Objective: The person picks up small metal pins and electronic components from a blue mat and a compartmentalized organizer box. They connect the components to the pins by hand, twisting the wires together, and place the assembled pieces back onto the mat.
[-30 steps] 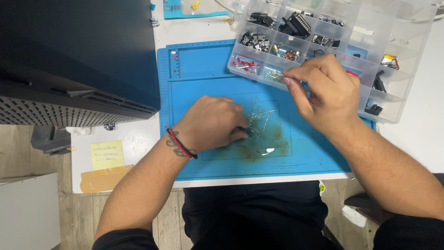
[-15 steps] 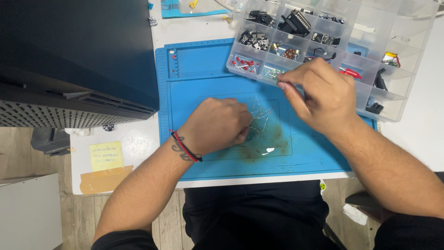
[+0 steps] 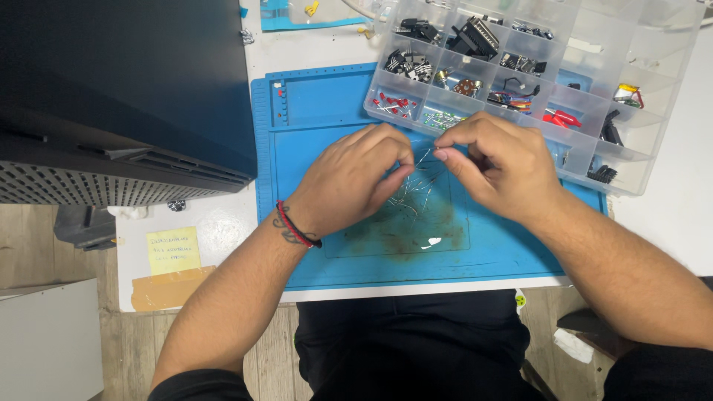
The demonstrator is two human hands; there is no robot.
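- A big dark case (image 3: 119, 96) filled the left of the view, its vented edge overhanging the white worktop (image 3: 223, 230).
- Below it, a yellow note (image 3: 173, 250) lay stuck on the worktop, with a strip of tan tape (image 3: 171, 288) just beneath.
- A blue mat (image 3: 334, 96) covered the middle of the worktop, stained brown near its centre.
- The left hand (image 3: 353, 182), a red and black band (image 3: 295, 226) at the wrist, rested over the mat with its fingers curled inward; its grip was narrow, the fingertips drawn together at the wire leads (image 3: 416, 189).
- The leads, thin and silvery, lay in a loose cluster on the mat, between the two hands and just under their fingertips; whether the left grip actually pinched one could not be told.
- The right hand (image 3: 501, 167) met the left above the cluster, thumb and forefinger closed in a tight pinch on what looked like a single fine lead.
- A small white scrap (image 3: 433, 242) lay on the mat, nearer the person than the leads.
- A clear parts box (image 3: 594, 119) sat behind the right hand, overlapping the mat's far edge, its compartments holding small black, red and green components.
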